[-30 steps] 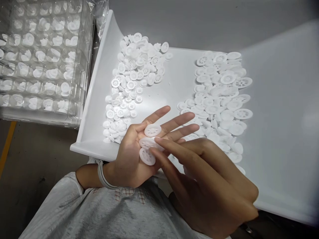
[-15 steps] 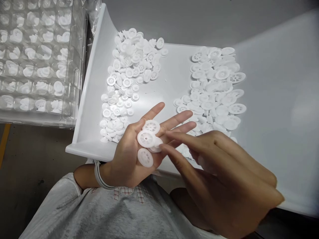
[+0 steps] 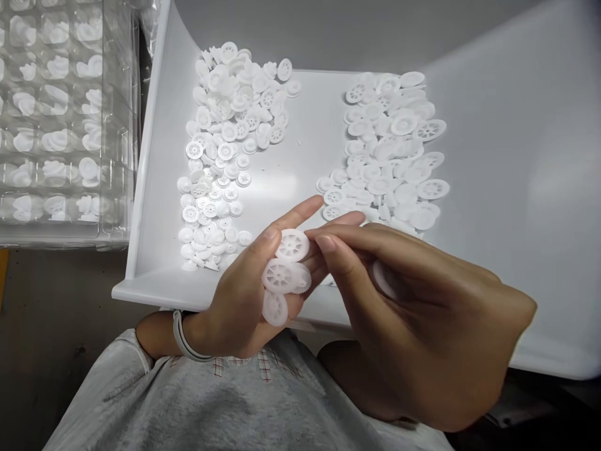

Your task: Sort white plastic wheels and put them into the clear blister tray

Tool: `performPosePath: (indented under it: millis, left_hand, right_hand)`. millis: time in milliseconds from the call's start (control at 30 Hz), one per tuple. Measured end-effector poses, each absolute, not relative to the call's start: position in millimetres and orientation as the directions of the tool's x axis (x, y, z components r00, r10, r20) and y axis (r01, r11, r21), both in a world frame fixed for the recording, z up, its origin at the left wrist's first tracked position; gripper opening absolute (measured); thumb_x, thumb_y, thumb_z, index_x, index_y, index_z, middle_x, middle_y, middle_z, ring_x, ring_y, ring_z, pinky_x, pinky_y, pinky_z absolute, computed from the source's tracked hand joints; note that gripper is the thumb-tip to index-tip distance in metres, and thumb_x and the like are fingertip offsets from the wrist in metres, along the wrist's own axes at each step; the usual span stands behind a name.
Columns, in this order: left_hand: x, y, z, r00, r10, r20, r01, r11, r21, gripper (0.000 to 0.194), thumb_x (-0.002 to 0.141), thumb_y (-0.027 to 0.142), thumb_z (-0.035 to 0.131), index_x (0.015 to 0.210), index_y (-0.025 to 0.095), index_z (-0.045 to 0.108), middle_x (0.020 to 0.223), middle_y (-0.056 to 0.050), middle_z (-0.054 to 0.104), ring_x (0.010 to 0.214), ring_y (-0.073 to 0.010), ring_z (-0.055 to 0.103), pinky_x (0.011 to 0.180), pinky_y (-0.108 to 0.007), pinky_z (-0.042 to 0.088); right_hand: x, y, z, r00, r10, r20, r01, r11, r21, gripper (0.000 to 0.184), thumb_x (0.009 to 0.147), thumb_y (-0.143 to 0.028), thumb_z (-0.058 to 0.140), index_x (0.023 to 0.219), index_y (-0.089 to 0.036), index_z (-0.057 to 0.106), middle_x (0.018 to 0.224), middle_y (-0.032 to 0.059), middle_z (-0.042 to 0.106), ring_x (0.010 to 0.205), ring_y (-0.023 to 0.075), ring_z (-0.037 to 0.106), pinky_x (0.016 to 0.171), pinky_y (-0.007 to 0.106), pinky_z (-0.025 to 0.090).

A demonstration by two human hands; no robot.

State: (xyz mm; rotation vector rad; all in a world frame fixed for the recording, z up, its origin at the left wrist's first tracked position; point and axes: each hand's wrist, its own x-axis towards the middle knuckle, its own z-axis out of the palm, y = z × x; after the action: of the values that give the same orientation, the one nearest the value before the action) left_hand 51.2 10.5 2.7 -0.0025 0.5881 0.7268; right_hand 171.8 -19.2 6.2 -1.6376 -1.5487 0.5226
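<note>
My left hand (image 3: pixel 244 294) lies palm up over the near edge of a white tray (image 3: pixel 154 213), its thumb bent over several white plastic gears (image 3: pixel 284 272) resting on the palm and fingers. My right hand (image 3: pixel 422 326) reaches in from the right, fingertips touching the upper gear (image 3: pixel 292 244); more white parts show tucked under its curled fingers. On the tray lie two heaps: small white gears (image 3: pixel 225 144) on the left and larger spoked gears (image 3: pixel 389 150) on the right.
A clear plastic blister tray (image 3: pixel 61 119) with white parts in its cells stands left of the white tray. A grey table surface lies beyond. My grey sleeve and a wristband (image 3: pixel 181 335) show at the bottom.
My right hand has moved back to the gears on my left palm, and its fingertips now touch the upper one. My left thumb has curled in. The view has shifted slightly.
</note>
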Motion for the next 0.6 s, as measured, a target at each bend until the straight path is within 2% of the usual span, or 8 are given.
performPosePath:
  millis: [133,267,433,600]
  left_hand:
    - [50,9,2,0.605,0.625,-0.493,-0.635,0.752,0.173,0.040,0.101,0.032,0.039,0.134,0.020,0.057,0.122,-0.004,0.071,0.129,-0.0149,0.058,0.118,-0.033,0.038]
    - [52,10,5,0.580,0.603,-0.547,-0.633,0.757,0.163,0.041,0.100,0.031,0.043,0.135,0.017,0.057,0.120,-0.007,0.072,0.128,-0.0168,0.059,0.117,-0.033,0.038]
    - [51,11,5,0.597,0.578,-0.557,-0.606,0.779,0.159,0.044,0.098,0.034,0.046,0.139,0.020,0.055,0.126,-0.008,0.069,0.129,-0.0167,0.058,0.117,-0.030,0.038]
    - [51,8,1,0.614,0.592,-0.522,-0.614,0.774,0.156,0.043,0.096,0.037,0.051,0.135,0.022,0.059,0.129,-0.008,0.067,0.133,-0.0184,0.055,0.119,-0.031,0.035]
  right_hand:
    - [174,-18,8,0.138,0.969,0.204,0.646,0.068,-0.760,0.008,0.088,-0.019,0.070,0.093,-0.026,0.070,0.080,-0.0043,0.071,0.066,0.0097,0.063,0.056,0.023,0.049]
    - [175,-16,11,0.137,0.968,0.208,0.619,0.081,-0.782,0.010,0.088,-0.015,0.068,0.090,-0.025,0.069,0.082,-0.0050,0.072,0.069,0.0091,0.065,0.058,0.020,0.051]
    - [184,-15,17,0.050,0.983,0.175,0.598,0.111,-0.794,0.017,0.092,-0.016,0.062,0.097,-0.029,0.071,0.092,-0.0024,0.074,0.079,0.0145,0.071,0.065,0.023,0.058]
    - [187,-8,17,-0.042,0.987,0.157,0.635,0.148,-0.758,0.006,0.086,-0.020,0.070,0.091,-0.023,0.070,0.080,-0.0022,0.072,0.063,0.0126,0.067,0.056,0.022,0.054]
